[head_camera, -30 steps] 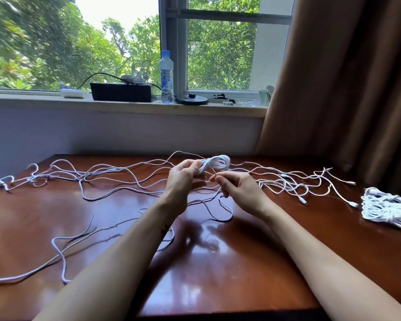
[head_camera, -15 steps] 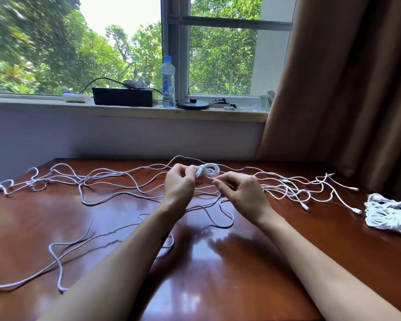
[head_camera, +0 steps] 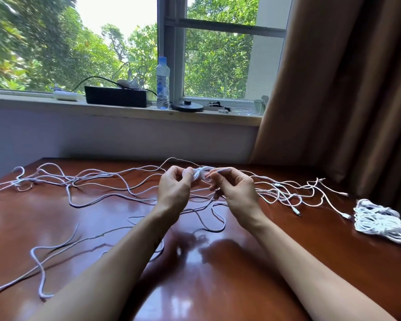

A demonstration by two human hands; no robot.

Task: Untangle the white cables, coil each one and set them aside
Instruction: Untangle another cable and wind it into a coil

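Coiling is under way above the middle of the worktop (head_camera: 218,274), where a small coil (head_camera: 200,176) of white cable is held between both hands.

Left hand (head_camera: 175,185): closed, thumb and fingers pinched on the near side of the coil.
Right hand (head_camera: 235,189): closed, a free end of the same cable nipped between thumb and forefinger just beside the coil.

Loose cables (head_camera: 97,181): thin, white, spread in crossing loops across the far half of the worktop from left edge to right, with one strand trailing toward the near left corner. They are judged light, limp and easily snagged; a pull on one strand is likely to drag its neighbours. Hold is best taken at a plug end or close to a crossing, not mid-span, and the coil is best kept pinched where its turns gather, lest it spring apart.

Finished bundle (head_camera: 377,220): coiled white cables set at the right edge, well apart from the hands.

Surroundings: a windowsill (head_camera: 125,112) behind carries a black box (head_camera: 115,99), a water bottle (head_camera: 163,83) and a round black object (head_camera: 188,106); a brown curtain (head_camera: 347,89) hangs at right. None of these obstructs the work. The obstruction is judged to be the tangle itself, lying under and around the hands.
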